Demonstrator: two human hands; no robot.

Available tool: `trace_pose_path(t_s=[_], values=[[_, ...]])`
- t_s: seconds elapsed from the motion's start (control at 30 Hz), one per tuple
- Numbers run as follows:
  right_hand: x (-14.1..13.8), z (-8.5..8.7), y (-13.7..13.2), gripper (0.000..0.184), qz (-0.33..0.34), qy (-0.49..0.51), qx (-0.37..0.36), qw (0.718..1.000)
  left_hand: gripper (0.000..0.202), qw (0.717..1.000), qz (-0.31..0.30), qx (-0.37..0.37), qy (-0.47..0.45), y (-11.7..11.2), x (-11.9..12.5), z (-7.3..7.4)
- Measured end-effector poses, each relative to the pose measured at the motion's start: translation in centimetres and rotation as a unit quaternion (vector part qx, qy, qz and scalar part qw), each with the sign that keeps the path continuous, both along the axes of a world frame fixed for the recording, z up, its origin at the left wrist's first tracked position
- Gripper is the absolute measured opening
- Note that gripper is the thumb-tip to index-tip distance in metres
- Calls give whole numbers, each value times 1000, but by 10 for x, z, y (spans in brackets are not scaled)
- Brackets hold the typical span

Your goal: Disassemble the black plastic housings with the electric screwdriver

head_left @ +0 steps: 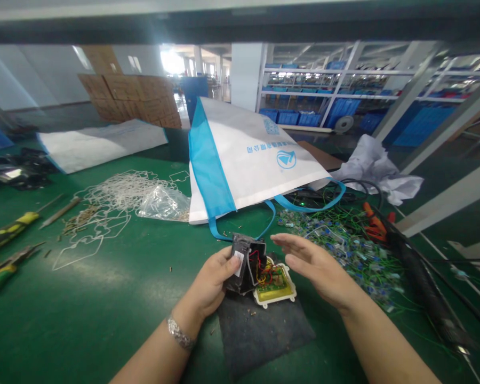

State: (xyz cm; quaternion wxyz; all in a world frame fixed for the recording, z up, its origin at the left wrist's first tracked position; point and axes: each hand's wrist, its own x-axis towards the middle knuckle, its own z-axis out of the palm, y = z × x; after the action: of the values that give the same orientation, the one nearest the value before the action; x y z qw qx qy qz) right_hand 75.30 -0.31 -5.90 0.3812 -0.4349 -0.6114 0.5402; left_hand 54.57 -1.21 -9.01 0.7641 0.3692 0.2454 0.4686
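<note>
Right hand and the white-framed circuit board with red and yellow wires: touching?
Apart. The head view shows the open right hand hovering above and beside the white-framed circuit board, dark mat visible between them.

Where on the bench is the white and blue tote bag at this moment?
In the head view the white and blue tote bag lies on the green bench, centre, behind both hands, between the clear plastic bag and the crumpled white paper.

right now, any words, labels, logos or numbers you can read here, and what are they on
None can be read.
White and blue bag: blue characters, a round logo and a square code, all upside down and blurred.
Black module in the left hand: white sticker, print too small.
</note>
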Motion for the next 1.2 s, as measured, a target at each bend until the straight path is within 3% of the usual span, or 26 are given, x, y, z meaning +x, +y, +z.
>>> trace_pose_path(t_s=[0.1,0.2,0.3,0.4,0.63,0.73,0.83,0.93,1.0,1.13,1.2], values=[[-20,0,6,39,6,-91,18,996,37,1000,-5,11,1,0,0,0],[-35,-6,8,19,-46,-139,28,989,38,1000,4,18,17,0,0,-1],[-38,-10,6,21,-129,-156,42,978,38,999,18,26,33,1,-1,-2],[-33,-8,4,23,-153,-111,46,981,36,998,32,23,52,2,-3,0],[-14,6,4,27,-55,128,4,990,38,992,75,20,99,8,-12,4],[-3,12,5,23,-39,71,27,996,40,985,96,31,140,10,-15,3],[4,22,2,13,24,-117,53,991,44,966,137,61,212,11,-17,0],[4,31,-7,14,140,-342,109,923,40,922,168,116,329,13,-18,-5],[0,34,-16,18,190,-417,145,877,32,875,189,162,415,13,-17,-9],[-12,33,-28,25,221,-498,133,828,21,727,312,331,515,5,-12,-9],[-18,30,-31,23,212,-533,129,809,19,659,327,431,522,-4,-6,-4]])
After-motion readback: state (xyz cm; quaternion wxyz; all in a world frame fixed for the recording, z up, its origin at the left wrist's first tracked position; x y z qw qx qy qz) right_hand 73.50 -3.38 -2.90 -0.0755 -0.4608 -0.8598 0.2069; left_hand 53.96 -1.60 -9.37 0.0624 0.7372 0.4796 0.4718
